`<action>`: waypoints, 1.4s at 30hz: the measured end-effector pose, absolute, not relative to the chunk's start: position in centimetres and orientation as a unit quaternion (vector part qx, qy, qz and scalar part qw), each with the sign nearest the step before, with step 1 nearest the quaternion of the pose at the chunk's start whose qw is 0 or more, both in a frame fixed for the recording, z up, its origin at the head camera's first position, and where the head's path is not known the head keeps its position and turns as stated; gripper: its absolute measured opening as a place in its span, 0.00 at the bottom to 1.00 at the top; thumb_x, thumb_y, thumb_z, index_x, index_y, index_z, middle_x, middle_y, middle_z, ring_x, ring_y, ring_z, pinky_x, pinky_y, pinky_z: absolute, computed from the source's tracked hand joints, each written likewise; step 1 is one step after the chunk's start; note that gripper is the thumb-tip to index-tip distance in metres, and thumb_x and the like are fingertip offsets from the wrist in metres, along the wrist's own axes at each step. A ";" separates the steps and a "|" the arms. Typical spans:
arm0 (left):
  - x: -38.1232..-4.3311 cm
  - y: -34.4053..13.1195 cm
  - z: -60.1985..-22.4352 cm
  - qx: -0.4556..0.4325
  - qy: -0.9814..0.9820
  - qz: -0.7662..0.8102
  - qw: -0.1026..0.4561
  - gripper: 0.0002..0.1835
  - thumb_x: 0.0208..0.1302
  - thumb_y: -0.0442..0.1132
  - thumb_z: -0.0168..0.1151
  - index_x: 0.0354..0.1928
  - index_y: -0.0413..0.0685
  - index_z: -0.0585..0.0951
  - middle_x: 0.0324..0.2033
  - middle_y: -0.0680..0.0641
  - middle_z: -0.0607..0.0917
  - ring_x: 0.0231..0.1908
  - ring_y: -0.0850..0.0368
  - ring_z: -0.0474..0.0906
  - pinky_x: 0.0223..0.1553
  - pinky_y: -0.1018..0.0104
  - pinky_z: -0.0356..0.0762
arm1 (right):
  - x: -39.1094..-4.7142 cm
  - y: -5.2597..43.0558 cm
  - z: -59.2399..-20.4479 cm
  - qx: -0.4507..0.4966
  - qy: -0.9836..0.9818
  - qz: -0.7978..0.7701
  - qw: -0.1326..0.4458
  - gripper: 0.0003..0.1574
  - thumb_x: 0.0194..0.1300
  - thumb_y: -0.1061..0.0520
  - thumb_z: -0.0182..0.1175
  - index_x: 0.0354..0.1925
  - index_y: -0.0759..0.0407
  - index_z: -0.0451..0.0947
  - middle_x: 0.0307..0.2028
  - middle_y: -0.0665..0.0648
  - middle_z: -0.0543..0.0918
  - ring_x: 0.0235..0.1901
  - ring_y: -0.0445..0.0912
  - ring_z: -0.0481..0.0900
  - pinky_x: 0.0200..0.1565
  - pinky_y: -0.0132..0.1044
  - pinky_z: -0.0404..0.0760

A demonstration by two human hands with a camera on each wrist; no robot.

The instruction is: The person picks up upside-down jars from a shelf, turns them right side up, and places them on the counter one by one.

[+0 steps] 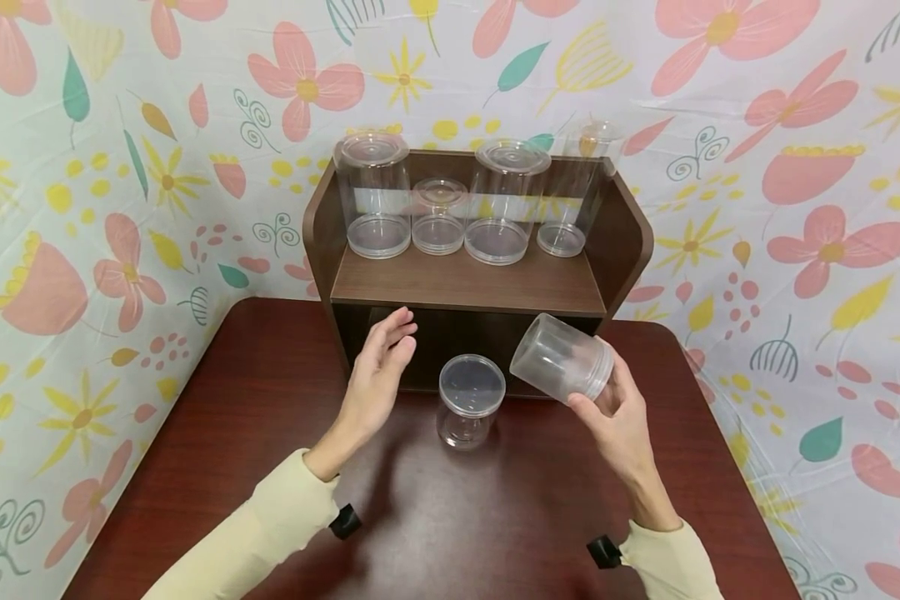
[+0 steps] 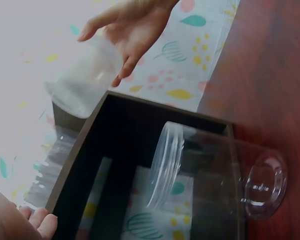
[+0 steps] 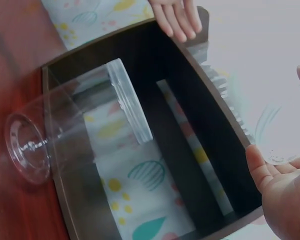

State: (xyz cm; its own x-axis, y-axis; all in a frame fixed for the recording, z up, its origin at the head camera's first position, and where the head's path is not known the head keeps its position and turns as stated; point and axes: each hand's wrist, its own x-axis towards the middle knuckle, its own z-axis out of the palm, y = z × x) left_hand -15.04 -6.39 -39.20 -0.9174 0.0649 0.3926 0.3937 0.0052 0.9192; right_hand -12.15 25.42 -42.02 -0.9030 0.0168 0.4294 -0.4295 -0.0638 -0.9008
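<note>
My right hand (image 1: 621,421) grips a clear plastic jar (image 1: 555,357) by one end, its ringed end toward the palm. Tilted and held in the air, the jar is in front of the shelf's right side. My left hand (image 1: 375,371) holds nothing, its fingers extended near the left part of the shelf's front edge. Between the hands, a second clear jar (image 1: 471,404) with a flat lid stands upright on the table. The left wrist view shows the held jar (image 2: 85,75) blurred, beneath the fingers of the right hand (image 2: 137,25).
A brown two-level shelf (image 1: 465,283) stands at the back of the table (image 1: 285,450). Along its upper board are several clear containers, including a tall lidded one (image 1: 375,196), a short one (image 1: 439,218) and a narrow tall one (image 1: 570,200). Flower-patterned cloth (image 1: 795,275) surrounds the table.
</note>
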 end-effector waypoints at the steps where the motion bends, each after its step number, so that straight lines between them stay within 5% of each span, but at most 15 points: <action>1: -15.1 -6.7 -39.1 -0.162 -0.698 -0.687 0.123 0.27 0.78 0.37 0.52 0.73 0.32 0.66 0.68 0.38 0.72 0.69 0.44 0.70 0.65 0.69 0.69 | -12.2 25.6 -41.9 0.154 -0.666 0.713 0.158 0.50 0.59 0.82 0.58 0.77 0.63 0.59 0.63 0.57 0.75 0.56 0.44 0.80 0.52 0.29 0.81; 11: -15.4 -10.0 -38.0 -0.127 -0.715 -0.664 0.176 0.26 0.76 0.32 0.56 0.71 0.29 0.68 0.67 0.32 0.72 0.65 0.42 0.73 0.61 0.72 0.71 | -12.2 27.3 -40.8 0.151 -0.666 0.709 0.176 0.50 0.61 0.81 0.57 0.78 0.65 0.58 0.65 0.60 0.73 0.57 0.45 0.79 0.52 0.28 0.80; 21: -16.0 -13.0 -37.1 -0.045 -0.728 -0.633 0.259 0.24 0.75 0.33 0.59 0.69 0.32 0.72 0.64 0.38 0.76 0.65 0.46 0.73 0.59 0.71 0.71 | -12.3 28.4 -39.7 0.153 -0.669 0.700 0.197 0.50 0.60 0.82 0.57 0.78 0.67 0.57 0.65 0.60 0.73 0.60 0.46 0.76 0.55 0.27 0.77; 30: -18.0 -14.5 -37.5 -0.013 -0.737 -0.629 0.248 0.30 0.75 0.36 0.59 0.73 0.32 0.66 0.71 0.37 0.71 0.71 0.48 0.67 0.70 0.46 0.64 | -12.7 29.0 -38.4 0.154 -0.712 0.651 0.214 0.53 0.59 0.81 0.60 0.78 0.60 0.60 0.65 0.59 0.73 0.58 0.46 0.76 0.53 0.26 0.76; 37: -20.0 -15.0 -37.7 -0.028 -0.737 -0.641 0.214 0.33 0.75 0.37 0.60 0.77 0.34 0.63 0.73 0.38 0.68 0.73 0.51 0.65 0.72 0.52 0.63 | -12.5 29.4 -37.8 0.117 -0.816 0.512 0.240 0.58 0.57 0.73 0.70 0.79 0.49 0.60 0.61 0.48 0.73 0.53 0.41 0.73 0.53 0.23 0.71; 42: -20.9 -14.6 -37.6 -0.044 -0.729 -0.653 0.200 0.32 0.75 0.36 0.60 0.76 0.35 0.64 0.71 0.36 0.70 0.71 0.50 0.67 0.71 0.56 0.65 | -12.7 29.5 -37.7 0.119 -0.857 0.431 0.255 0.62 0.52 0.67 0.76 0.80 0.48 0.60 0.62 0.55 0.73 0.56 0.41 0.69 0.55 0.23 0.64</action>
